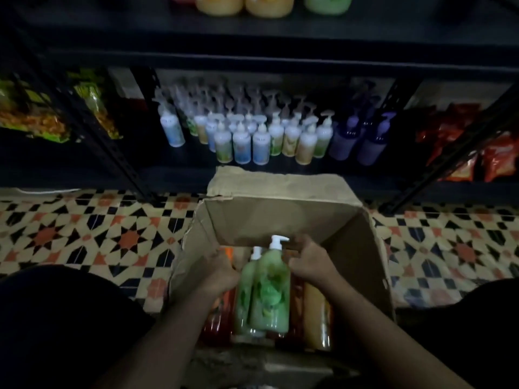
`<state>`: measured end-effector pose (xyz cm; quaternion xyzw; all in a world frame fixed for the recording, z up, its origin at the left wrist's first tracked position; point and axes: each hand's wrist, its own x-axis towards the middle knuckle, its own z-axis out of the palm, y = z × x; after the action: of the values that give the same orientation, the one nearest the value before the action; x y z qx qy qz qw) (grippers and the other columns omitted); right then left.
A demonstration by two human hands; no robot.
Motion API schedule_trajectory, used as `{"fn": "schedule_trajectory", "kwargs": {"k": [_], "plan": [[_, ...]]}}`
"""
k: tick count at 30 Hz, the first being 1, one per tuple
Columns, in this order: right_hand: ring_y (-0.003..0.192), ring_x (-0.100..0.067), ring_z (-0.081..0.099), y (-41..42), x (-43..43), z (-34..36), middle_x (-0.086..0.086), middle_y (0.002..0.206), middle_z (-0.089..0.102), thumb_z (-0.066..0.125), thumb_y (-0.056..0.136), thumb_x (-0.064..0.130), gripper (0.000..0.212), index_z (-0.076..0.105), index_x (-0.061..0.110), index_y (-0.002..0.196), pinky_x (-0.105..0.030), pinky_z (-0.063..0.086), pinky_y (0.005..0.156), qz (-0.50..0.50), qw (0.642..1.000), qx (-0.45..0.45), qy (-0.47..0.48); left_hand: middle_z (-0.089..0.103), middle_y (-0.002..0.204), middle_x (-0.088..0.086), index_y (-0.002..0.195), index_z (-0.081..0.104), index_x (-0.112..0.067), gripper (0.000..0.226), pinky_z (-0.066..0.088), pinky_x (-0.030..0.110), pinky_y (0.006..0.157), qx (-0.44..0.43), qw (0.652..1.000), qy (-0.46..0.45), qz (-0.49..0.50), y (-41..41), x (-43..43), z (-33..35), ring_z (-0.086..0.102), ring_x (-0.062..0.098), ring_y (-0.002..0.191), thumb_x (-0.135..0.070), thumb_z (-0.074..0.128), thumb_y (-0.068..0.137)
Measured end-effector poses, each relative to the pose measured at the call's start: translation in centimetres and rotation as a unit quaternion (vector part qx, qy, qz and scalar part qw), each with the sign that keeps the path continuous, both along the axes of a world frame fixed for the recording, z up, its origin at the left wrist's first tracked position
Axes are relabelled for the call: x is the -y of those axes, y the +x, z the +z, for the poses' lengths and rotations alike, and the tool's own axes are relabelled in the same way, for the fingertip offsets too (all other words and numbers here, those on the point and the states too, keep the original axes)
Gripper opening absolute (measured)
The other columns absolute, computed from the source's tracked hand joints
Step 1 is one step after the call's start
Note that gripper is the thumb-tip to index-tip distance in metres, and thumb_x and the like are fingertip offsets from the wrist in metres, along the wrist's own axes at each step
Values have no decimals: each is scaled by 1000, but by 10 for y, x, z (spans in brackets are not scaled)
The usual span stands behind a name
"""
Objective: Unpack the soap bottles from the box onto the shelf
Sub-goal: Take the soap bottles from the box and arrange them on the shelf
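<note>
An open cardboard box (pixel 351 242) stands on the tiled floor in front of a dark metal shelf (pixel 252 63). Inside it lie red (pixel 222 313) and orange soap bottles (pixel 317 315). Two green pump bottles are lifted above them: my left hand (pixel 222 273) grips the left one (pixel 244 293), and my right hand (pixel 309 262) grips the right one (pixel 271 293) near its white pump. The two bottles press side by side. The lower shelf holds several white and purple pump bottles (pixel 252 136).
Snack bags sit on the shelf at the left (pixel 33 116) and right (pixel 477 147). Large orange and green bottles (pixel 269 4) stand on the upper shelf. Angled shelf posts (pixel 112 153) flank the box. My dark-clothed knees fill the lower corners.
</note>
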<state>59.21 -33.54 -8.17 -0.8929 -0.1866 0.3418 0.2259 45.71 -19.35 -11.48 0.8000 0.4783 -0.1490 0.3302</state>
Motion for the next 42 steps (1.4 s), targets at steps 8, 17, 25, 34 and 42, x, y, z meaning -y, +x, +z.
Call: {"fn": "schedule_trajectory", "kwargs": {"k": [8,17,25,34,42], "plan": [[137,-34,41,-46,-15,-79,-16,154,34,84,62,61,134,-5,22,156,-41,39,111,-124,979,-148,-60,52,132,14,143,39,-19,57,44,27,78,-102,991,-79,17,-17,-2,-86,57,26,110,-19,56,89],[106,-15,66,-39,4,-150,5,118,68,85,24,68,116,58,25,128,-33,57,90,-143,973,-177,-48,46,130,10,133,44,-18,63,39,34,102,-211,977,38,17,-9,5,-115,41,28,123,-33,71,78],[115,-24,60,-50,0,-134,0,128,59,85,34,63,112,51,22,133,-40,52,99,-196,966,-164,-46,27,148,22,147,9,0,106,33,34,106,-123,991,-20,54,-24,6,-128,37,35,134,-38,78,77],[126,-29,53,-53,-9,-124,-11,138,51,93,46,58,122,36,6,140,-38,49,100,-235,957,-145,-83,20,158,16,152,-7,-4,142,23,34,115,-100,984,-127,71,-31,-21,-118,24,29,144,-24,94,55],[101,-20,65,-42,4,-129,1,112,67,90,20,64,115,56,17,120,-35,55,91,-191,963,-190,-15,50,138,13,136,46,-3,111,47,35,100,-152,979,-112,76,-20,-12,-96,51,29,124,-35,97,42]]}}
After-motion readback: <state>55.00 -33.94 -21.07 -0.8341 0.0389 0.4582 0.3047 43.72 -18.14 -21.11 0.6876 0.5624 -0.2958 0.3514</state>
